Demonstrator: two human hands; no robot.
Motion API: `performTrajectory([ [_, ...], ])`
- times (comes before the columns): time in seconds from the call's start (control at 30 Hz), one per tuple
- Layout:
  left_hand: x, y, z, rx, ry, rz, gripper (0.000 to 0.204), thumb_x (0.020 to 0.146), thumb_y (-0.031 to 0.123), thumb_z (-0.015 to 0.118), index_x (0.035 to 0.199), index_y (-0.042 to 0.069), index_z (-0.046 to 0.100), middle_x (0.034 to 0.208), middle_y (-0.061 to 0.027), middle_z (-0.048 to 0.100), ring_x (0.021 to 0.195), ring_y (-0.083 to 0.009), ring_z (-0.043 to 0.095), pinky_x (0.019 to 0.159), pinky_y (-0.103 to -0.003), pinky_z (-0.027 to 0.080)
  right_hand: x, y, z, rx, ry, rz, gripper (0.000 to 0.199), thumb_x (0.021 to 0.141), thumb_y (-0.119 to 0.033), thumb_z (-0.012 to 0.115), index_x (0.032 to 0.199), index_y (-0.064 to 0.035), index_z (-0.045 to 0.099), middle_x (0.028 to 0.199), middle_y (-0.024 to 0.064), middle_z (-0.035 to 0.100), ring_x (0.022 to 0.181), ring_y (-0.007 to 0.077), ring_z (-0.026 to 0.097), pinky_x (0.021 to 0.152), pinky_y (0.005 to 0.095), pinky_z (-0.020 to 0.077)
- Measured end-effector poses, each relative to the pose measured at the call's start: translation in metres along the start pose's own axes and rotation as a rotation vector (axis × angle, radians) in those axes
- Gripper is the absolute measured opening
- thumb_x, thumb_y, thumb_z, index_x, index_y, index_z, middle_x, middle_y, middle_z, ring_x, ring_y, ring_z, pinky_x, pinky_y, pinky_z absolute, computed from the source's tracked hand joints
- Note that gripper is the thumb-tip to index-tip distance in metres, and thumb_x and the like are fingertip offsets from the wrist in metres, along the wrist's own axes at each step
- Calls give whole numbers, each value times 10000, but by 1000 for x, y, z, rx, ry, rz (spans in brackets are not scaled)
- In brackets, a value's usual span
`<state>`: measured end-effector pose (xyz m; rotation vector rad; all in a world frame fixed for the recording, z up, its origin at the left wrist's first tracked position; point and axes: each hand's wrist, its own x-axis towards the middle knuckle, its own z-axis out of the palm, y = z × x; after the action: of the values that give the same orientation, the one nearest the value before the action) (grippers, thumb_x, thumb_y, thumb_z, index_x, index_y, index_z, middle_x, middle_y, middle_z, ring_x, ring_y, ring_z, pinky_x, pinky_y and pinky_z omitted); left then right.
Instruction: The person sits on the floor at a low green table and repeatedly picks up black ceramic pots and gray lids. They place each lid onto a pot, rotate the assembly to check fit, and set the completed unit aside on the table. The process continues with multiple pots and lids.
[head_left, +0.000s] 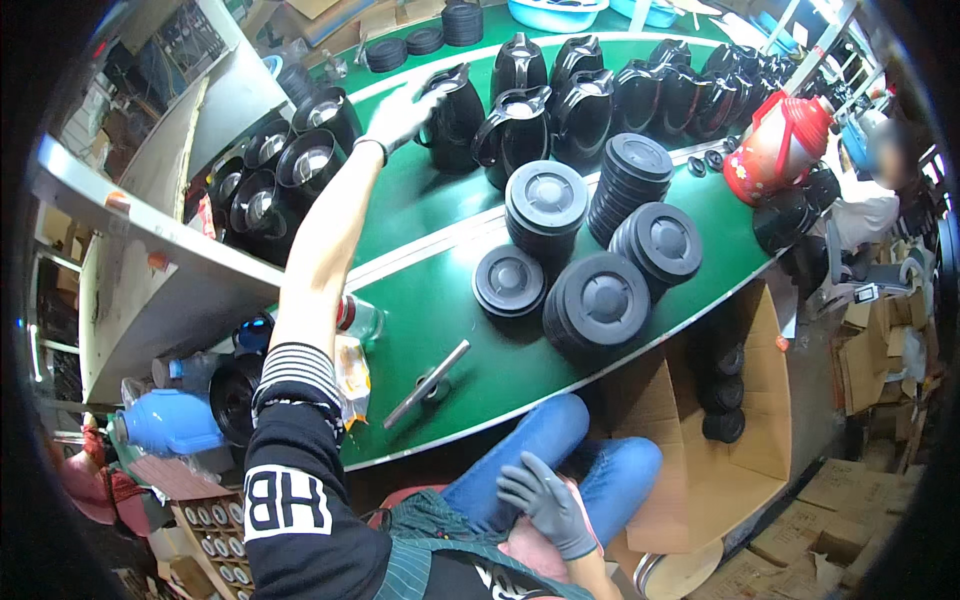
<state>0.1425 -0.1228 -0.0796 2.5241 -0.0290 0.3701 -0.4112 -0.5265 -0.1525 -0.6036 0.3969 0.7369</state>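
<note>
My left hand [398, 118], in a pale glove, stretches across the green table, its fingers closed at the handle of a shiny black jug [458, 122]. The jug stands upright at the near end of several similar black jugs [517, 128]. My right hand [550, 503], in a grey glove, lies over my lap with its fingers apart and nothing in them. Between me and the jugs rise several stacks of round black discs [600, 300]. A metal bar [427, 385] lies on the table nearest me.
Left of the jugs stand several open black cylindrical vessels [305, 160]. A red flask [780, 145] is at the right, with small black caps beside it. By my left forearm is a clear jar [366, 320]. An open cardboard box [745, 455] with black parts stands below the table edge.
</note>
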Motion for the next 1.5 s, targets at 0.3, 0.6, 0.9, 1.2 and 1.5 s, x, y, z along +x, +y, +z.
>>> performTrajectory([
  [0.3,-12,-119,-88,947,241,-357,315,1100,298,507,1195,223,797,1186,-89,814,1135,-281,758,993,-484,491,5,10,-10,-79,-9,14,714,1141,-436,486,1663,32,353,1520,299,591,1382,438,623,1234,536,446],
  [0.6,-98,21,-179,790,466,440,338,819,138,803,1147,219,795,969,-49,715,982,-291,693,916,-439,534,14,-50,60,-615,-182,-215,617,1126,-305,622,1603,58,475,1520,190,631,1371,300,643,1211,434,468],
  [0.9,-330,193,-239,373,-80,811,285,866,94,735,1146,148,735,992,-69,717,980,-288,713,931,-436,570,43,-133,226,-1878,-117,-1490,840,858,-329,876,1593,-152,511,1581,159,545,1501,420,483,1194,711,346],
  [1.2,-459,168,-195,-380,8,419,478,908,19,753,1379,34,672,1331,-136,692,1302,-272,660,1164,-427,496,-31,-63,144,-1505,-111,-1241,449,732,-76,942,1090,-61,671,1478,184,667,1402,404,626,1132,495,543],
  [1.5,-553,93,-70,-958,-208,-150,645,984,-8,681,1602,-17,494,1568,-173,586,1415,-238,586,1204,-379,456,-49,-31,134,-985,-108,-992,493,751,103,929,1160,-43,696,1581,215,597,1446,262,589,1178,406,482],
])
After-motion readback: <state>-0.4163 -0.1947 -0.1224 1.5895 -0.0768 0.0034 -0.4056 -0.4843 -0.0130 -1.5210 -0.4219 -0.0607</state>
